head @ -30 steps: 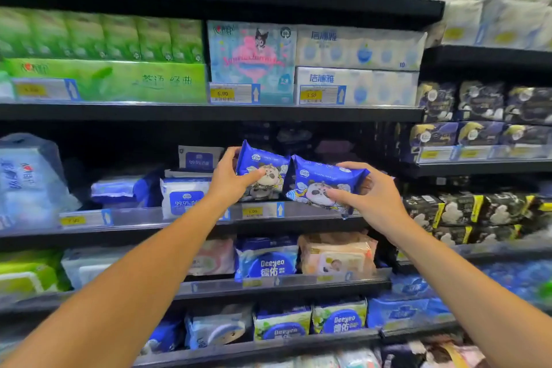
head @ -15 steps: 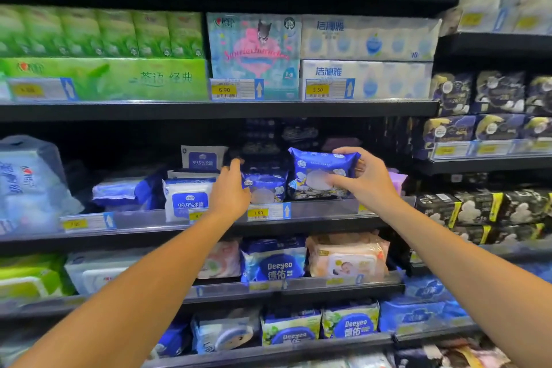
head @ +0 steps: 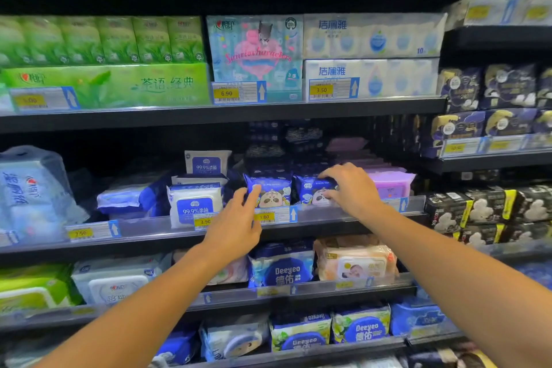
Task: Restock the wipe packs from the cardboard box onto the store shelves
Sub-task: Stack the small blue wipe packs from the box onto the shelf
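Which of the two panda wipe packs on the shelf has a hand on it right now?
The right-hand panda pack: the right hand rests on it. The left-hand panda pack is free, beside the open left hand.
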`<state>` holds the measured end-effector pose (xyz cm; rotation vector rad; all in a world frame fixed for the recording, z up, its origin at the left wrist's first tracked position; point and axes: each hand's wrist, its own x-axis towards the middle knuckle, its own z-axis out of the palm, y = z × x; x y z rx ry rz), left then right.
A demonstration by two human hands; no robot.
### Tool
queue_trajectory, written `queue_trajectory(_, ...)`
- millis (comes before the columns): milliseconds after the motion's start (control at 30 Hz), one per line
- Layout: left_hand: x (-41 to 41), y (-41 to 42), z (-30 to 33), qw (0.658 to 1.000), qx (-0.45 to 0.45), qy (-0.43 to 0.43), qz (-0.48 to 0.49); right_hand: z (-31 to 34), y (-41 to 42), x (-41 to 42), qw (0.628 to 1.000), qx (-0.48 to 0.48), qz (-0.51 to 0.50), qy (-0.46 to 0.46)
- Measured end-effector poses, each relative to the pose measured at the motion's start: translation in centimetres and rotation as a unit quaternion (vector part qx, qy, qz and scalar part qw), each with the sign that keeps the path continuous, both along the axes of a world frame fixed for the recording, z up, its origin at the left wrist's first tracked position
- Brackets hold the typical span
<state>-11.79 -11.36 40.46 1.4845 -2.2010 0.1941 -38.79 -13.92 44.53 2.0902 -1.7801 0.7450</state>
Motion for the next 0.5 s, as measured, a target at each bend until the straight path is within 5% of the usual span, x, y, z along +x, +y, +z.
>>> queue_trajectory(133,-0.9,-0.6,1.2,0.998,0.053,-0.019,-0.012,-0.1,-0.1,0.3,0.998,0.050,-0.003,-0.025)
queue_trajectory(233,-1.1,-0.8,1.7,0.996,0.087,-0.017,0.006,-0.9,0.8,0.2,0.998,-0.003,0.044,-0.042)
queue_trajectory(400,-1.2,1.6,0.0,0.996,-0.072,-0.043,-0.017,-4.0,3.8,-0.1,0.989,-0.072,0.128,-0.028)
queue_trajectory(500,-1.9,1.5,-1.3,0.994,-0.046,-0.063,-0.077,-5.4,4.3,-0.1,0.991,-0.035,0.131,0.004)
